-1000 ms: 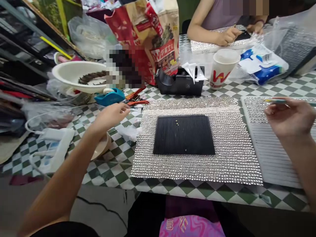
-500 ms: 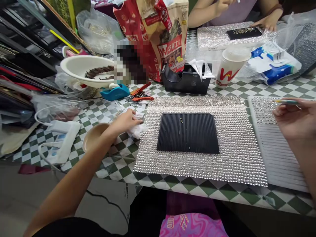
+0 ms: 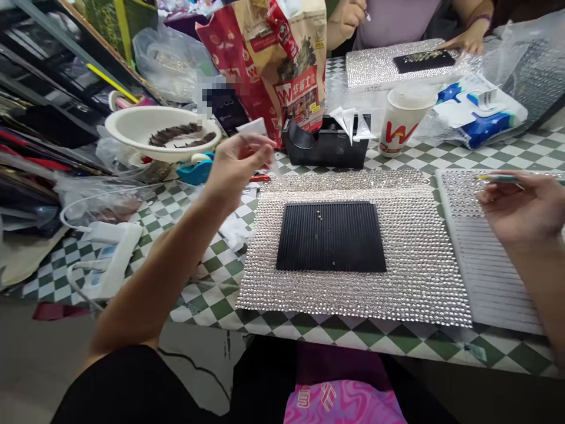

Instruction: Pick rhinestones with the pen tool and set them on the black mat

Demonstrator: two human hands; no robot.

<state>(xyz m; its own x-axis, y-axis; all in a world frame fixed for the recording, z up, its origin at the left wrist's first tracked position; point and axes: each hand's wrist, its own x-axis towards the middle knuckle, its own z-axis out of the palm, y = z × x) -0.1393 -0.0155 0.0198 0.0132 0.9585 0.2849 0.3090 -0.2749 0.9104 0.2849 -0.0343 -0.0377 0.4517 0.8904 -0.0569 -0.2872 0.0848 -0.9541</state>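
Note:
My left hand [image 3: 238, 168] is raised above the table's far-left side, its fingers closed round a small white cone-shaped bag [image 3: 253, 126] whose clear tip points down to the right. In my right hand [image 3: 525, 206], at the right, is a thin pen-like stick [image 3: 498, 177] with a yellow tip and a teal body. Between the hands a black ridged tray [image 3: 331, 238] lies on a sheet of rhinestones [image 3: 424, 265]. A few tiny gold beads [image 3: 318, 214] rest in its upper grooves. Under my right hand is a white board [image 3: 481, 265], partly covered with rhinestones.
A black tape dispenser [image 3: 326, 147] holds several white cones. Behind stand a paper bag [image 3: 300, 88] and a paper cup [image 3: 406, 121]. A white bowl [image 3: 119, 126] and a power strip [image 3: 115, 259] are at left. Opposite, another person's hand [image 3: 472, 40] touches a rhinestone board.
My left hand has lifted from the crumpled white tissue and moved up and right, now with a white cone-shaped bag in it. The right hand still holds the stick.

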